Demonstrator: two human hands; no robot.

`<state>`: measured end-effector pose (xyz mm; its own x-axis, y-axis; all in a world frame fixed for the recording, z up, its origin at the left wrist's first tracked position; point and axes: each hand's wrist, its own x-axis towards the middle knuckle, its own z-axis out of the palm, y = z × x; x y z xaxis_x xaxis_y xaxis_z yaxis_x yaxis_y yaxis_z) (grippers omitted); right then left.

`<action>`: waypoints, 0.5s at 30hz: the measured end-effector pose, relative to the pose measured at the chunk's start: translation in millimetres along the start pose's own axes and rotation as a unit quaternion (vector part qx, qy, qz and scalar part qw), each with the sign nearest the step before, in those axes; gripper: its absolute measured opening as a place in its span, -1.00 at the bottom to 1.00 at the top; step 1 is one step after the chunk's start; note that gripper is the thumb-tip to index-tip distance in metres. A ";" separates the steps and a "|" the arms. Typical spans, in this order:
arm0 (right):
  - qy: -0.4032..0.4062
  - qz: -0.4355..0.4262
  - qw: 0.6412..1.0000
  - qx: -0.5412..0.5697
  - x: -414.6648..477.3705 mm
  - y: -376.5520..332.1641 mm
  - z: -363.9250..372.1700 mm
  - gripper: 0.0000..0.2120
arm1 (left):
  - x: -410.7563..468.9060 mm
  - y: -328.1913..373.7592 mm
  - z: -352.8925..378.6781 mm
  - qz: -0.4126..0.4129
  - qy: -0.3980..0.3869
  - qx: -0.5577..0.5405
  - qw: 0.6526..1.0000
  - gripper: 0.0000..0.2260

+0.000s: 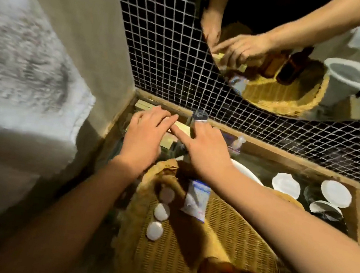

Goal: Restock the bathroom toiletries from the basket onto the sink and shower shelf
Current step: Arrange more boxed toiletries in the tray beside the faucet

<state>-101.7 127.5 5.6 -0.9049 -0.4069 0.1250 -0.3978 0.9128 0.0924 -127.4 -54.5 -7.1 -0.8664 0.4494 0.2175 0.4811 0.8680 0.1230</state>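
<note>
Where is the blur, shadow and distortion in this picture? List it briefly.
Head view: motion blur smears the white cloth and softens left hand and right hand; the wide lens bends the tiled wall; an arm's dark shadow crosses the basket.

The single head view looks steeply down, close over the basket toward the tiled back wall.
</note>
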 end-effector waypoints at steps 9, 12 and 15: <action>-0.168 0.023 0.983 0.075 79.7 -47.0 38.2 -0.27 | -3.9 -77.7 41.6 -0.106 -0.070 -0.029 0.991 -0.29; -0.194 0.046 0.976 0.091 92.7 -49.7 60.6 -0.34 | -4.5 -86.4 60.8 -0.144 -0.109 -0.024 0.983 -0.16; -0.219 0.057 0.971 0.075 103.6 -48.9 76.9 -0.34 | -6.1 -91.7 77.9 -0.143 -0.170 -0.015 0.975 -0.12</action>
<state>-187.7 43.3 -62.0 -0.9091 -0.2796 -0.3087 -0.2794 0.9591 -0.0458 -176.6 -120.4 -95.1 -0.9575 0.2380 -0.1630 0.2123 0.9639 0.1606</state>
